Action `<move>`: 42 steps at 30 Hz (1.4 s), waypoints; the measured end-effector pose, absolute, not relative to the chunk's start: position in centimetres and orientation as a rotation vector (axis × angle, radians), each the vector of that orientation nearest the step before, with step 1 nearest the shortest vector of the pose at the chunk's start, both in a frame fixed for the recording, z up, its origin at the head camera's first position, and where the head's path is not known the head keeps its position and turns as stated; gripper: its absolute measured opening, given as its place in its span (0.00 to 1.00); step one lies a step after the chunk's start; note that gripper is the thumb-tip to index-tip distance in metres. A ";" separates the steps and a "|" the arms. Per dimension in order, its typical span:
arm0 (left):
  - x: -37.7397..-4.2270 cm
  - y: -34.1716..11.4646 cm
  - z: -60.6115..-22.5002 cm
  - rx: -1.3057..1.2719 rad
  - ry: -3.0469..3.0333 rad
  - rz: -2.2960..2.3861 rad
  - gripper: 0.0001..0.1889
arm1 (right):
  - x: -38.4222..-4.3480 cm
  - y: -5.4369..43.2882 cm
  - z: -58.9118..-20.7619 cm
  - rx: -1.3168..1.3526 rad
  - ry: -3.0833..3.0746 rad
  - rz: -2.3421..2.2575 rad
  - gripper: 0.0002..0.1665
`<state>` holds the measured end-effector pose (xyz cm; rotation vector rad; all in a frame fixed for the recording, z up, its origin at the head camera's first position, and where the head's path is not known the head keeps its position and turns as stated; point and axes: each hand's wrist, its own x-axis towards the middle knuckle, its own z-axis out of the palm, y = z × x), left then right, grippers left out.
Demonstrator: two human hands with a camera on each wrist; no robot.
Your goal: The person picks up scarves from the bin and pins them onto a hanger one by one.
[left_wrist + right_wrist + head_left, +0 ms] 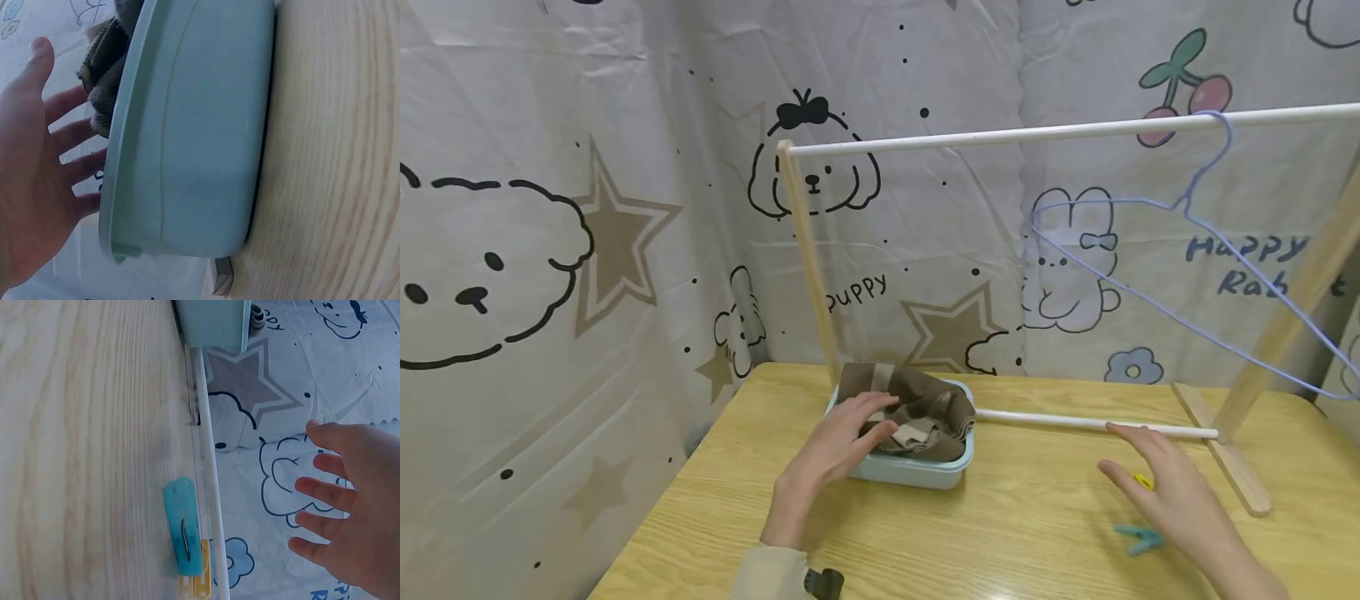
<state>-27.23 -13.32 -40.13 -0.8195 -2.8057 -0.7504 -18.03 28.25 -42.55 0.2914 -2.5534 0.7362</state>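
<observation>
A brown and beige folded cloth (917,400) fills the light blue plastic basin (917,477) on the table's left half. Over the basin's left side is my left hand (842,437), its fingers spread and relaxed; the left wrist view has the fingertips close by the rim (122,156) and the cloth (107,75). My right hand (1172,492) is in the air at the right with loosely extended fingers and nothing in it. Below it on the table lie a teal clothespin (1138,539) and a yellow clothespin (203,569), the latter mostly covered by the hand in the head view.
A wooden rack with a white top rail (1000,136) stands along the back, a lower white bar (1075,421) near the tabletop. A lavender wire hanger (1187,200) hangs from the rail at the right. Behind is a printed curtain (880,250). The rack's wooden foot (1225,454) is at right.
</observation>
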 end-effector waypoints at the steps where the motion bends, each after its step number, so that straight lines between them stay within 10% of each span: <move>1: -27.1 -13.3 -40.1 -0.832 -2.805 -0.767 0.29 | -18.0 28.1 -42.5 0.292 -2.554 0.761 0.30; 42: -26.7 -14.3 -40.5 -0.988 -2.835 -0.839 0.35 | -20.7 17.6 -40.8 0.610 -2.537 0.902 0.23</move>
